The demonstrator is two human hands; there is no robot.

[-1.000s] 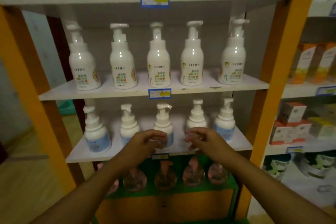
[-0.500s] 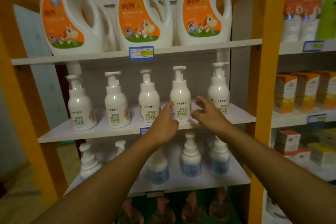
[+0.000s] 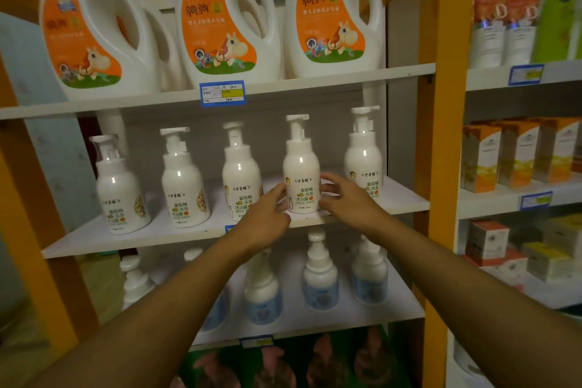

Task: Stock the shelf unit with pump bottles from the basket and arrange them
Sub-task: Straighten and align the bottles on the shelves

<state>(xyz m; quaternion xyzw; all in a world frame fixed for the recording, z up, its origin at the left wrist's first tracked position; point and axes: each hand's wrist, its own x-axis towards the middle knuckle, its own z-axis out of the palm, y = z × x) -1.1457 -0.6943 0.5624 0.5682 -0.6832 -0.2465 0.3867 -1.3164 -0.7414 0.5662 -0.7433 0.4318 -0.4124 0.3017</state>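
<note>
Several white pump bottles with fruit labels stand in a row on the middle shelf (image 3: 189, 239). The fourth bottle from the left (image 3: 301, 167) stands upright near the shelf's front edge. My left hand (image 3: 264, 217) presses its fingertips on the bottle's lower left side. My right hand (image 3: 346, 198) cups the lower right side, so the bottle sits between both hands. Its neighbours are a bottle on the left (image 3: 241, 173) and one on the far right (image 3: 363, 154). No basket is in view.
Big white detergent jugs (image 3: 220, 19) fill the top shelf above a blue price tag (image 3: 222, 93). Blue-labelled pump bottles (image 3: 321, 280) stand on the lower shelf under my arms. An orange upright (image 3: 441, 135) bounds the unit on the right, with boxed goods (image 3: 516, 154) beyond.
Both hands rose from the lower shelf to the middle shelf and closed in around the fourth bottle. My view tilted upward and moved closer to the shelves.
</note>
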